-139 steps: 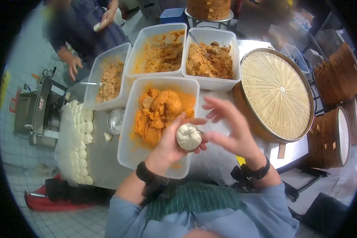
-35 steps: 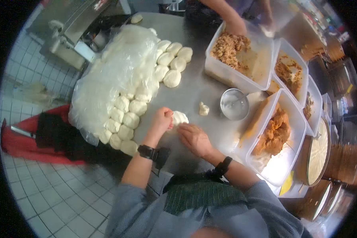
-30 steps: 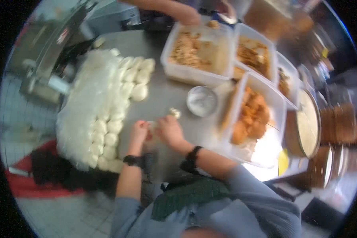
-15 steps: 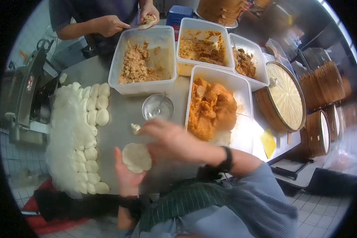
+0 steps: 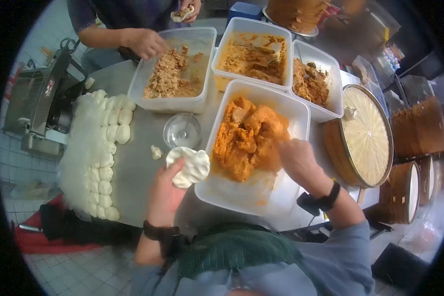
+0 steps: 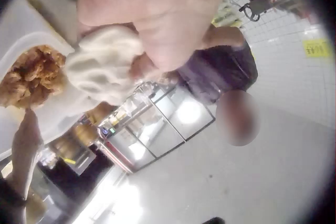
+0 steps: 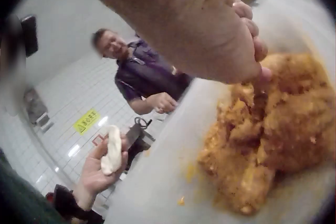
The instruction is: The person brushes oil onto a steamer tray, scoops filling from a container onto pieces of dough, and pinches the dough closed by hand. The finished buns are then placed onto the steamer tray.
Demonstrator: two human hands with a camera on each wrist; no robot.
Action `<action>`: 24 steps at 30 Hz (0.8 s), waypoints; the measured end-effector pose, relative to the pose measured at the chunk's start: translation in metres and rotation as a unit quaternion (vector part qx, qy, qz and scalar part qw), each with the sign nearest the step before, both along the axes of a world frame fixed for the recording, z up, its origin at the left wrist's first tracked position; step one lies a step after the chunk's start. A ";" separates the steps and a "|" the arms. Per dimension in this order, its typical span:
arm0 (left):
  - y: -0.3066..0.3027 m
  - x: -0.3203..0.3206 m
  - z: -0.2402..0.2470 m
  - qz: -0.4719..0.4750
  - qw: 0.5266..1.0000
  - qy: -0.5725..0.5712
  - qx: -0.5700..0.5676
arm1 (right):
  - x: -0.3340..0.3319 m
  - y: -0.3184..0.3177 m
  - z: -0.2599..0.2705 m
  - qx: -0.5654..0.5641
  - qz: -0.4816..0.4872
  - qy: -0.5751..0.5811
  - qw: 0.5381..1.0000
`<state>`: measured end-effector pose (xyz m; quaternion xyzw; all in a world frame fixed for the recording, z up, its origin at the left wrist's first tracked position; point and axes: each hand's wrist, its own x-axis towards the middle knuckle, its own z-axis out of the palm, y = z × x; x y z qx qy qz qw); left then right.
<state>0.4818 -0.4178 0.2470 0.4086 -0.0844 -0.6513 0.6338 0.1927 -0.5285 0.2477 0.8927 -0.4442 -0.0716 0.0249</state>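
My left hand (image 5: 165,195) holds a flattened white dough wrapper (image 5: 188,166), thumb lying over its edge. In the left wrist view the dough wrapper (image 6: 105,64) looks soft and creased beside the palm. Over the right side of a plastic tub (image 5: 254,200) of orange filling (image 5: 251,135), my right hand (image 5: 301,160) is curled, knuckles up. The right wrist view has its fingers gripping a narrow, filling-smeared tool (image 7: 260,100) that goes down into the orange filling (image 7: 294,124); the tool's kind is hidden.
Rows of dough balls (image 5: 112,118) lie partly under plastic film (image 5: 79,158) at left. A metal bowl (image 5: 182,130) and a dough scrap (image 5: 156,152) sit nearby. More filling tubs (image 5: 197,103) stand behind, a lidded bamboo steamer (image 5: 367,138) at right. Another person's hand (image 5: 145,43) works across the table.
The pleated bun seen first is out of my hands. I turned left to the dough, then back. The left hand lifted a wrapper toward the tub; the right moved right, onto the filling.
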 end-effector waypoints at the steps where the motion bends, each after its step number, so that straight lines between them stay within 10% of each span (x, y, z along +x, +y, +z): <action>1: -0.003 -0.006 -0.008 -0.001 1.000 -0.002 -0.021 | -0.001 -0.003 0.011 0.020 -0.017 -0.005 1.000; 15: -0.013 -0.064 -0.022 -0.021 0.960 -0.277 -0.029 | 0.053 -0.072 0.001 0.084 0.060 0.023 0.994; 24: -0.033 -0.072 -0.011 0.033 0.987 -0.155 0.007 | 0.003 -0.033 0.048 0.261 -0.029 -0.280 0.923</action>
